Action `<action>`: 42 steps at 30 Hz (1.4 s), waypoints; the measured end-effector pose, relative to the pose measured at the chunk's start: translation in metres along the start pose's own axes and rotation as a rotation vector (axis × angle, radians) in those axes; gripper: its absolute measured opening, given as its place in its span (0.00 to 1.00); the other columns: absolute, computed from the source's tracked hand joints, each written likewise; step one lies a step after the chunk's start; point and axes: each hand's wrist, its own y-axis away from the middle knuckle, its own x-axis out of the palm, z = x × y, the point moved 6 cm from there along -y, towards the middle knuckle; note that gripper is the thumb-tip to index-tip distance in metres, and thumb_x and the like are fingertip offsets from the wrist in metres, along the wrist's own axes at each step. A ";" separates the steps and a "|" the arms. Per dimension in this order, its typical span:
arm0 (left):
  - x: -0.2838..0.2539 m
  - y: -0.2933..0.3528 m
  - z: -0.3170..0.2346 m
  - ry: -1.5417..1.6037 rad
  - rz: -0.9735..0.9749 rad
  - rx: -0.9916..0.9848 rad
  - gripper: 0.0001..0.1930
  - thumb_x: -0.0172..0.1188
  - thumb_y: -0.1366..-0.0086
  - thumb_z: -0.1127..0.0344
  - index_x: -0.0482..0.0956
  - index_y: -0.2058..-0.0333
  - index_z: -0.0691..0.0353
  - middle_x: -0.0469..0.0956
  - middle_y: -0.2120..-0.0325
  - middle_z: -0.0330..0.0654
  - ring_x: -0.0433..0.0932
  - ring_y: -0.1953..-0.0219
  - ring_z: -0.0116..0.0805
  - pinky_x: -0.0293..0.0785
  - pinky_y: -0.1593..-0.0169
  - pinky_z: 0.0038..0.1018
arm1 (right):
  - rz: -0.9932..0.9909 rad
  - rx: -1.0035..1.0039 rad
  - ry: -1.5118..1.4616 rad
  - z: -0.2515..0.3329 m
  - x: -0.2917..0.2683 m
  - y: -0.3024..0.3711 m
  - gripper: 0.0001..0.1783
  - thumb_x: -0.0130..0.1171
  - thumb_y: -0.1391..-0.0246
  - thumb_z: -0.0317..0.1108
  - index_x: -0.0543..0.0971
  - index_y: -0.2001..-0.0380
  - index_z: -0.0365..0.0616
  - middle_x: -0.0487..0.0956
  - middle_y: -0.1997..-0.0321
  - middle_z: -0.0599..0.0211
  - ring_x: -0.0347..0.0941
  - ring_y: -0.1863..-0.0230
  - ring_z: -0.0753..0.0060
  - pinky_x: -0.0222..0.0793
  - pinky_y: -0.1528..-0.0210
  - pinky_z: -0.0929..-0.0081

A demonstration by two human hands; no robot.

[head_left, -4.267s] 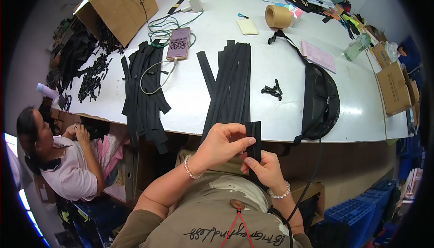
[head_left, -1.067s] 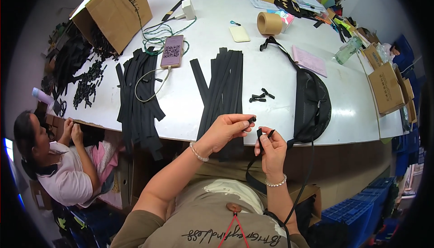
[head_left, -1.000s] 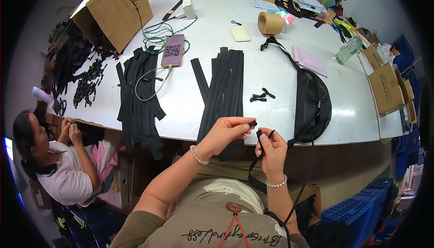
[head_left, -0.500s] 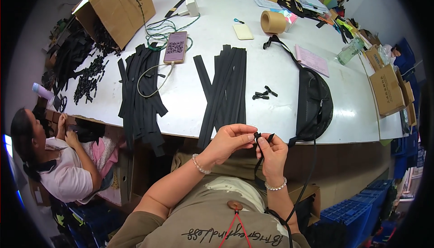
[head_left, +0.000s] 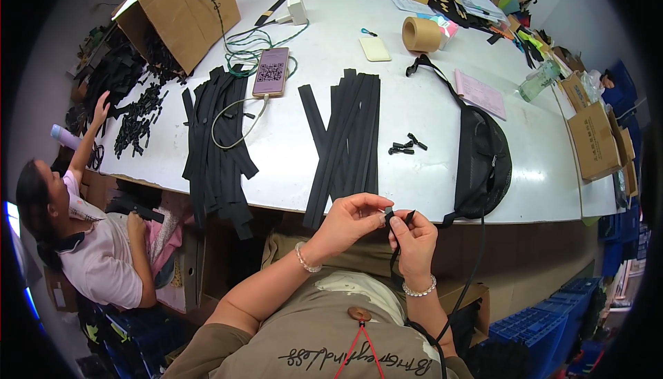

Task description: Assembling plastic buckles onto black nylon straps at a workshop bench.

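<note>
Hands have come together since a second ago: left hand (head_left: pixel 351 227) now at the end of the black strip (head_left: pixel 389 215), so both seem to be working one spot. Right hand (head_left: pixel 416 244) pinches the strip by the table's (head_left: pixel 428 179) near edge; left thumb and forefinger touch it, grip can't tell. Co-worker's hand (head_left: pixel 101 108) now reaches out, far left.

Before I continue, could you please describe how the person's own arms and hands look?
The left hand and right hand wear no gloves. Each wrist has a bracelet of pale, shiny beads: left bracelet, right bracelet. The forearms are uncovered; the left sleeve is short and olive-brown, ending near the elbow.
</note>
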 end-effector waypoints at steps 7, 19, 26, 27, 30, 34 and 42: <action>-0.003 0.005 -0.009 -0.135 -0.090 0.065 0.12 0.59 0.44 0.79 0.77 0.59 0.66 0.75 0.68 0.34 0.73 0.66 0.18 0.73 0.63 0.15 | -0.031 0.044 -0.026 -0.002 0.000 0.000 0.04 0.57 0.48 0.24 0.76 0.69 0.34 0.73 0.81 0.73 0.65 0.83 0.88 0.60 0.83 0.91; 0.002 0.014 -0.022 -0.454 -0.121 0.227 0.14 0.59 0.46 0.81 0.79 0.59 0.65 0.76 0.62 0.40 0.76 0.63 0.23 0.74 0.61 0.17 | 0.000 0.028 -0.002 -0.002 0.002 0.004 0.03 0.57 0.48 0.23 0.76 0.69 0.35 0.72 0.81 0.75 0.63 0.83 0.90 0.56 0.83 0.91; 0.007 0.013 -0.018 -0.393 -0.066 0.156 0.15 0.55 0.42 0.80 0.78 0.55 0.65 0.77 0.61 0.41 0.76 0.61 0.23 0.73 0.58 0.16 | -0.040 0.041 0.041 -0.004 0.002 0.005 0.03 0.57 0.47 0.24 0.76 0.69 0.36 0.71 0.81 0.76 0.62 0.83 0.90 0.56 0.83 0.91; 0.007 0.014 -0.018 -0.393 -0.065 0.153 0.15 0.55 0.42 0.80 0.78 0.55 0.65 0.77 0.61 0.41 0.76 0.61 0.23 0.73 0.58 0.16 | -0.048 0.033 0.040 -0.004 0.001 0.005 0.03 0.57 0.48 0.24 0.76 0.69 0.36 0.71 0.81 0.76 0.62 0.83 0.90 0.56 0.83 0.91; 0.005 0.013 -0.006 -0.146 -0.032 -0.023 0.15 0.54 0.39 0.78 0.76 0.53 0.65 0.77 0.61 0.40 0.76 0.61 0.23 0.72 0.58 0.16 | -0.063 0.021 0.036 -0.002 -0.001 0.007 0.03 0.58 0.48 0.25 0.76 0.69 0.36 0.71 0.82 0.76 0.62 0.83 0.90 0.56 0.83 0.91; 0.000 0.015 0.011 0.138 -0.095 -0.159 0.14 0.55 0.38 0.75 0.75 0.52 0.64 0.77 0.62 0.39 0.76 0.62 0.22 0.73 0.58 0.17 | -0.059 0.035 -0.006 -0.002 -0.001 0.010 0.03 0.57 0.48 0.24 0.76 0.69 0.36 0.72 0.81 0.75 0.63 0.83 0.90 0.57 0.83 0.91; -0.001 0.014 0.018 0.217 -0.170 -0.063 0.11 0.58 0.42 0.79 0.75 0.59 0.66 0.76 0.66 0.36 0.74 0.63 0.20 0.72 0.59 0.17 | -0.017 0.070 -0.052 -0.004 0.003 0.015 0.03 0.57 0.48 0.24 0.76 0.69 0.35 0.72 0.80 0.74 0.64 0.83 0.89 0.58 0.83 0.91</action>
